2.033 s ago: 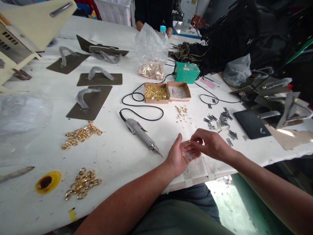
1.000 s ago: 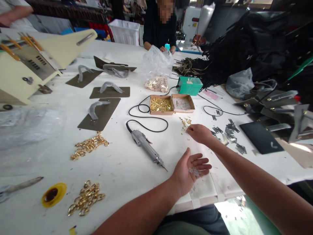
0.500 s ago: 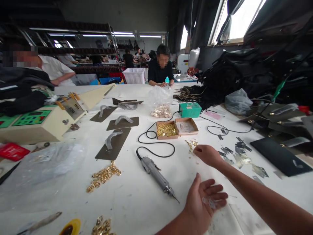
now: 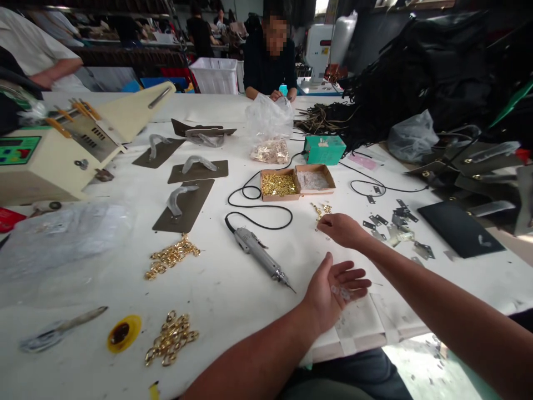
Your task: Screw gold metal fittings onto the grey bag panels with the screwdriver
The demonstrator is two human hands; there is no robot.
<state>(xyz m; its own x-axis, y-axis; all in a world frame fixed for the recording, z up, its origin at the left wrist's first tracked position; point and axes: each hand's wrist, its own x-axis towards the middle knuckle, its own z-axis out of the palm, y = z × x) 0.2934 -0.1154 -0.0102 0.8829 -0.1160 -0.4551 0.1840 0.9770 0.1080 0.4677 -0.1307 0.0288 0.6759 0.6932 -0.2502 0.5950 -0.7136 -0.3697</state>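
My left hand [image 4: 328,291] is turned palm up with its fingers stretched out. Several small clear plastic washers [image 4: 341,292] rest on those fingers, held without being gripped. Beyond it, my right hand [image 4: 342,229] is closed in a pinch, low over the white table; whatever its fingertips hold is hidden. Right beside those fingertips lies a small scatter of gold screws [image 4: 320,210]. To the left of both hands, a grey electric screwdriver [image 4: 260,255] lies on the table, its bit pointing toward my left hand.
Behind my hands stand a box of gold pieces [image 4: 280,186], a box of clear pieces [image 4: 314,179] and a green power unit [image 4: 325,150]. Metal plates [image 4: 397,222] lie right, gold chain links [image 4: 171,339] left. A person [image 4: 270,61] sits across the table.
My view has tilted down, so the table's front edge and my lap now show. Both hands keep nearly the same pose over the table; the washers remain on my left hand.
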